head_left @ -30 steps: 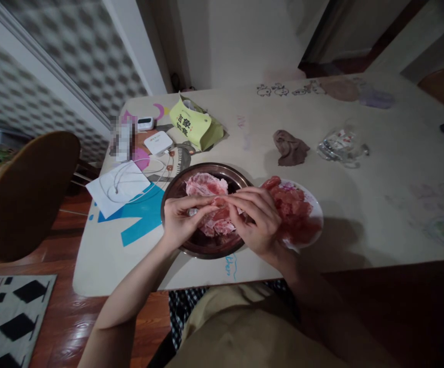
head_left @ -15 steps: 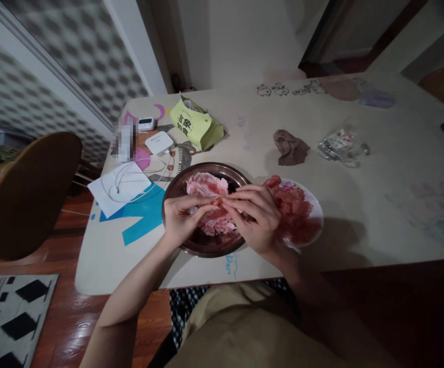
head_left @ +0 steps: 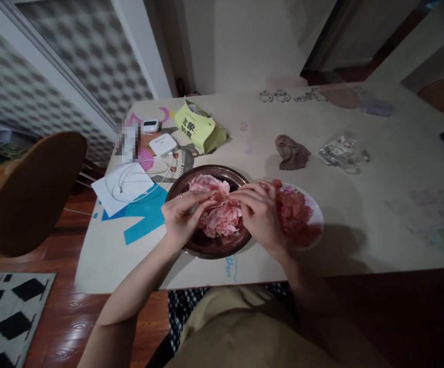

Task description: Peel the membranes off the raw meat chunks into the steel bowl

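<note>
Over a round metal basin (head_left: 241, 176), both my hands pinch one small piece of raw meat (head_left: 218, 196) between their fingertips. My left hand (head_left: 183, 214) grips it from the left, with a ring on one finger. From the right, my right hand (head_left: 259, 210) holds the other side with thumb and fingers closed. Below them, pale pink raw meat (head_left: 220, 220) lies in the basin, partly covered by my fingers. Just right of my right hand stands a white plate (head_left: 319, 212) heaped with redder meat pieces (head_left: 294, 212).
Beyond the basin are a yellow-green bag (head_left: 201, 130), a white device (head_left: 163, 145) with a cable, and a white sheet (head_left: 110, 197). A brown cloth (head_left: 291, 152) and clear plastic packaging (head_left: 342, 151) lie farther right on the table (head_left: 245, 273). A wooden chair (head_left: 30, 191) stands at left.
The view has shifted slightly. My hands stay closed on the meat piece; the right fingers have bunched and lifted a little, showing more of the meat in the basin.
</note>
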`<action>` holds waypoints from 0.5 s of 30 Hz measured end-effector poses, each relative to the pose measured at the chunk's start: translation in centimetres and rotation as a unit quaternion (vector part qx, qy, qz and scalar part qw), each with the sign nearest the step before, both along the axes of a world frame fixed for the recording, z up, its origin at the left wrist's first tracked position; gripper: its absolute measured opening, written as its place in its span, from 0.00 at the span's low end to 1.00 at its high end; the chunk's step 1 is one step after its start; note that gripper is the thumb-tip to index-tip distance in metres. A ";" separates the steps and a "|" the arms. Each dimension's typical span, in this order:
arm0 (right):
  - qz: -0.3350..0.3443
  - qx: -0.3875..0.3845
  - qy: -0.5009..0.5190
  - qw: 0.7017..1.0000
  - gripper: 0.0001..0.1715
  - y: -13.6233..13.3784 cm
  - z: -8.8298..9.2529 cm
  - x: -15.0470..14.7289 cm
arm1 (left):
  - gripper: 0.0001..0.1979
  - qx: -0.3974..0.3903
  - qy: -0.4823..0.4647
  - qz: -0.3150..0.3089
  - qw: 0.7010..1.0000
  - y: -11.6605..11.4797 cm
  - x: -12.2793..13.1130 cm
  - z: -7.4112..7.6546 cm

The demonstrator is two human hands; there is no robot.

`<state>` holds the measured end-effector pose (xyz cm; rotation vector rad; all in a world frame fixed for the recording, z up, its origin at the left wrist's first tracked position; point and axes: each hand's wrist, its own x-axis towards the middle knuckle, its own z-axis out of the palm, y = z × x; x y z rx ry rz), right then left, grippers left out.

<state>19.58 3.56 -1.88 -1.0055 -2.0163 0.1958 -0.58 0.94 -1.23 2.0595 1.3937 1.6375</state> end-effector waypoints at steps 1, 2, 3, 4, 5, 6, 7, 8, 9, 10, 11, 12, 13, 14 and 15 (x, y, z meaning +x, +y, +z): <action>-0.001 0.023 0.002 1.000 0.15 -0.2 0.0 -0.1 | 0.04 0.019 0.019 -0.006 1.000 -0.1 0.0 0.0; -0.002 0.050 0.009 0.999 0.15 -0.4 0.0 -0.3 | 0.06 0.035 0.034 -0.013 0.999 -0.1 0.0 0.0; -0.002 0.078 0.016 0.997 0.15 -0.7 0.1 -0.5 | 0.07 0.048 0.044 -0.019 0.998 -0.1 0.0 0.0; 0.000 0.106 0.022 0.994 0.17 -1.0 0.2 -0.7 | 0.07 0.058 0.050 -0.023 0.997 -0.2 0.0 0.0; 0.002 0.131 0.022 0.991 0.18 -1.3 0.3 -0.9 | 0.07 0.066 0.056 -0.026 0.996 -0.2 0.0 0.0; 0.002 0.155 0.016 0.988 0.19 -1.5 0.3 -1.1 | 0.06 0.073 0.064 -0.030 0.995 -0.3 -0.1 -0.1; -0.001 0.176 0.005 0.984 0.20 -1.7 0.2 -1.2 | 0.06 0.081 0.074 -0.036 0.993 -0.3 -0.2 -0.1; -0.006 0.195 -0.006 0.981 0.19 -1.9 0.1 -1.3 | 0.06 0.090 0.086 -0.047 0.991 -0.4 -0.3 -0.1; -0.010 0.214 -0.015 0.977 0.18 -2.0 -0.1 -1.3 | 0.06 0.101 0.101 -0.062 0.988 -0.5 -0.4 0.0; -0.010 0.233 -0.019 0.972 0.17 -2.1 -0.3 -1.3 | 0.07 0.113 0.117 -0.082 0.983 -0.6 -0.5 0.0; -0.006 0.249 -0.018 0.968 0.17 -2.1 -0.4 -1.1 | 0.08 0.126 0.130 -0.107 0.978 -0.6 -0.7 0.0; 0.002 0.263 -0.017 0.965 0.16 -2.2 -0.5 -0.9 | 0.09 0.137 0.140 -0.131 0.972 -0.8 -0.8 0.0; 0.012 0.273 -0.017 0.962 0.16 -2.2 -0.5 -0.7 | 0.11 0.144 0.147 -0.152 0.967 -0.9 -0.9 0.0; 0.023 0.279 -0.023 0.960 0.15 -2.3 -0.4 -0.3 | 0.12 0.147 0.151 -0.171 0.963 -1.0 -1.1 0.0; 0.036 0.280 -0.037 0.959 0.15 -2.4 -0.2 0.0 | 0.14 0.145 0.152 -0.186 0.960 -1.2 -1.2 0.0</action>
